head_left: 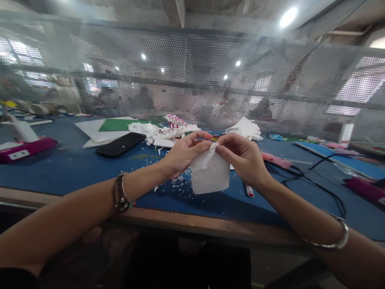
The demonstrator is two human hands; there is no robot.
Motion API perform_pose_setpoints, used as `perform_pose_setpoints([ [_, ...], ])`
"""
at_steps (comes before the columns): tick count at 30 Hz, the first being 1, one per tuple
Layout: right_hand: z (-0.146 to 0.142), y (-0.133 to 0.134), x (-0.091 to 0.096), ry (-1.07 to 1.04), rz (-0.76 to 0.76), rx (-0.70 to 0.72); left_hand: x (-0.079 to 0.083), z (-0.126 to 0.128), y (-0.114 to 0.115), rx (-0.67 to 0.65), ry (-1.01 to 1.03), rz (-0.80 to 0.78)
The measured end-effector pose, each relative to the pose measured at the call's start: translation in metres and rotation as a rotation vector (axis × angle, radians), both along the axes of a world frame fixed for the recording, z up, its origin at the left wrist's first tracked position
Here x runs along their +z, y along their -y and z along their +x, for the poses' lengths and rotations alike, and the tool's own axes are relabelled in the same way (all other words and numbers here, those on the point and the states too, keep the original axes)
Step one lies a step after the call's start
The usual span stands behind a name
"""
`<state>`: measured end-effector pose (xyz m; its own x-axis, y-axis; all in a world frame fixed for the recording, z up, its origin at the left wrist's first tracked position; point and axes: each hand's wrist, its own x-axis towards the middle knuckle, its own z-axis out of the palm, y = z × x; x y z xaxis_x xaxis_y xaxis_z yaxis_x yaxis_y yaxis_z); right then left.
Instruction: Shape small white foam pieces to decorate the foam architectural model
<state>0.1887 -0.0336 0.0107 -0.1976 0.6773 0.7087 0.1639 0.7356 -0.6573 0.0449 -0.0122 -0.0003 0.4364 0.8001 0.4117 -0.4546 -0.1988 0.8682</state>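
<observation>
On the table (69,172), a phone (120,145) lies left of the left hand (182,154), with sheets (117,125) behind it and a power strip (37,147) farther left. A corded tool (278,160) lies right of the right hand (248,160); a screen (186,60) stands behind the table.

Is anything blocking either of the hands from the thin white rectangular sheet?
Nothing visible does: the left hand and right hand both already pinch the thin white rectangular sheet at its top edge. The small white scraps lie on the flat blue tabletop, not between fingers and sheet.
</observation>
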Motion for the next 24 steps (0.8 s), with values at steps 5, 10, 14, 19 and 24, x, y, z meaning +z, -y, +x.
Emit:
perform_pose_setpoints([
  [5,-0.001,-0.001,-0.003,0.018,0.024,-0.016,-0.003,-0.001,-0.002,0.183,-0.070,0.219],
  [10,-0.001,0.001,-0.004,0.048,0.101,-0.086,-0.003,-0.003,0.003,0.452,-0.233,0.537],
  [14,0.000,0.002,-0.005,0.103,0.179,-0.129,-0.002,-0.005,0.007,0.559,-0.323,0.744],
  [19,0.002,0.001,-0.006,0.194,0.242,-0.170,-0.001,-0.010,0.002,0.583,-0.430,0.860],
  [24,0.005,0.000,-0.006,0.290,0.351,-0.241,0.003,-0.017,-0.005,0.542,-0.560,1.021],
])
